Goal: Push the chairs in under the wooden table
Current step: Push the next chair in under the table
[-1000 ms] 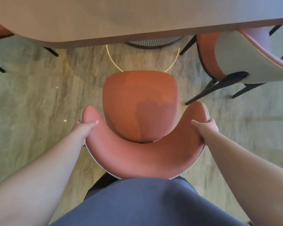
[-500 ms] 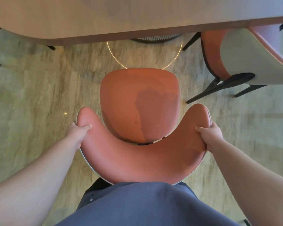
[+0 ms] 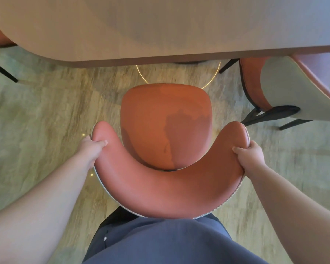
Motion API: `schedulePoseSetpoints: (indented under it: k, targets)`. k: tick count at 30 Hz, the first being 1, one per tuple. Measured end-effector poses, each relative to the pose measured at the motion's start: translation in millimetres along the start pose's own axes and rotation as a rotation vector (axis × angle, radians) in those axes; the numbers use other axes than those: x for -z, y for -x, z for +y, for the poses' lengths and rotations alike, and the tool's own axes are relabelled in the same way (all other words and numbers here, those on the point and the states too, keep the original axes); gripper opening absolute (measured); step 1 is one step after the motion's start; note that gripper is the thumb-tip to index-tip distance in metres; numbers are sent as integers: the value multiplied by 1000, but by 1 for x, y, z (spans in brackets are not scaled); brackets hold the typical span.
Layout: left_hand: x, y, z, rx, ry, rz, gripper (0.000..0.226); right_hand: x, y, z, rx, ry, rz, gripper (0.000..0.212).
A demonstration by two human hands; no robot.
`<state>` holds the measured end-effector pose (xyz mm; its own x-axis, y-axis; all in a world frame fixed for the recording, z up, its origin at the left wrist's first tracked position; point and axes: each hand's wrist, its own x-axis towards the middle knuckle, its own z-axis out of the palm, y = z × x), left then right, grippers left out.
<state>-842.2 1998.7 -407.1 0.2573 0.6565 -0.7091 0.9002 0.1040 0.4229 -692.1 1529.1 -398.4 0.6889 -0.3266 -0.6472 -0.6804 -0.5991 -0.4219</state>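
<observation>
The left hand (image 3: 92,147) grips the left tip of the curved backrest of the orange chair (image 3: 166,126), whose seat stands on the floor just before the wooden table (image 3: 160,31) edge (not under it). The right hand (image 3: 251,157) grips the right tip.

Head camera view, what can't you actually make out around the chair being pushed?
- Orange chair legs: hidden beneath its seat and backrest.
- Left hand and right hand fingers: wrapped behind the backrest.
- Wooden table base: hidden under its top.
- Neighbouring chair: cut off by the right edge.
</observation>
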Motion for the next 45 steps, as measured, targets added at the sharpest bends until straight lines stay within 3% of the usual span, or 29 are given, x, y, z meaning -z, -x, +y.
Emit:
schedulePoseSetpoints:
  k: [6,13,17,25,33,37,45]
  targets:
    - [5,-13,39,0,23,-2,73,4,-19,-36,29,7,-8,17]
    - [4,-44,86,-12,44,-3,79,0,-51,-92,56,27,5,20]
    - [4,-63,114,-21,27,-12,62,-3,-66,-126,51,28,10,21]
    - [-1,-101,172,-26,58,-32,72,-7,-100,-185,63,30,13,21]
    - [-20,-105,175,7,73,44,69,-7,-132,-209,95,44,8,20]
    - [-27,-104,179,0,73,54,82,-7,-143,-208,96,44,-2,22]
    - [-40,-111,177,5,72,79,86,-8,-158,-215,106,60,-2,24]
